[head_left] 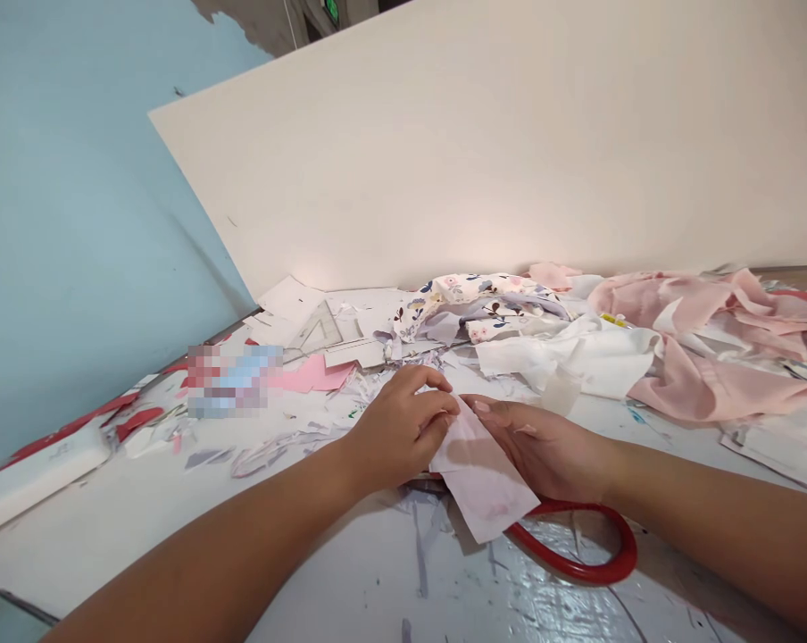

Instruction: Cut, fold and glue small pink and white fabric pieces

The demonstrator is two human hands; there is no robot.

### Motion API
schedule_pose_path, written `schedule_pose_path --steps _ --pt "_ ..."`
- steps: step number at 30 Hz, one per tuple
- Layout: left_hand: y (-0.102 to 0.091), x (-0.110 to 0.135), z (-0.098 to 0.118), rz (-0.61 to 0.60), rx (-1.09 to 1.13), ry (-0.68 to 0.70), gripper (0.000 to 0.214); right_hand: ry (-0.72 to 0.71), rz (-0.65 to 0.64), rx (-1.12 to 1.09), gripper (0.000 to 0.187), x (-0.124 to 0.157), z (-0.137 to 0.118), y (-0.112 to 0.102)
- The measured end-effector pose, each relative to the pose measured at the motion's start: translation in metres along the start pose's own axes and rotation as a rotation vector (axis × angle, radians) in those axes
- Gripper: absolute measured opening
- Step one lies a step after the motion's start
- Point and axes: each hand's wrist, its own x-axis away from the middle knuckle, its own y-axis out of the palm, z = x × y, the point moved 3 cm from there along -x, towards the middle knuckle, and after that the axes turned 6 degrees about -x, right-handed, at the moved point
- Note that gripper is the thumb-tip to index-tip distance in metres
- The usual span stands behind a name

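Observation:
A pale pink strip of fabric [485,478] hangs between my two hands above the table. The fingers of my left hand [410,424] are bent and pinch its upper left edge. My right hand [554,446] lies behind the strip, palm turned up, with thumb and fingers closed on its upper right edge. Below my right hand, scissors with a red handle loop [611,545] lie on the table; the strip and my hands hide most of them.
A flower-print cloth [484,295], white fabric [584,353] and pink fabric [718,388] lie heaped at the back. Left of my hands are pink paper [316,373], a clear set square [320,329] and scattered scraps. A large cream board [484,152] leans behind the table.

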Motion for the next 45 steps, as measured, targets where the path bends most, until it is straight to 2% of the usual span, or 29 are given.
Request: schedule_pose_path --steps 7,13,18,26,30,35,45 --pt "0.001 0.000 -0.001 -0.029 0.082 -0.041 0.016 0.011 0.047 0.014 0.031 0.001 0.000 0.001" --pt "0.000 -0.001 -0.001 -0.046 0.181 -0.245 0.013 0.016 0.066 -0.027 0.016 0.001 0.001 -0.001" --pt "0.000 -0.001 -0.002 -0.022 0.210 -0.347 0.014 0.031 0.124 0.002 0.028 0.001 0.001 -0.002" --pt "0.002 -0.001 -0.001 -0.015 0.123 -0.328 0.012 0.066 0.164 0.110 0.035 0.001 0.008 -0.008" --pt "0.004 -0.001 0.001 0.001 0.082 -0.335 0.011 0.058 0.234 0.323 0.029 0.002 0.011 -0.011" --pt "0.005 0.000 0.003 0.015 0.037 -0.319 0.012 0.042 0.285 0.529 0.033 0.002 0.010 -0.010" --pt "0.005 0.001 0.000 0.007 0.035 -0.330 0.011 0.068 0.331 0.530 0.026 0.001 0.011 -0.009"
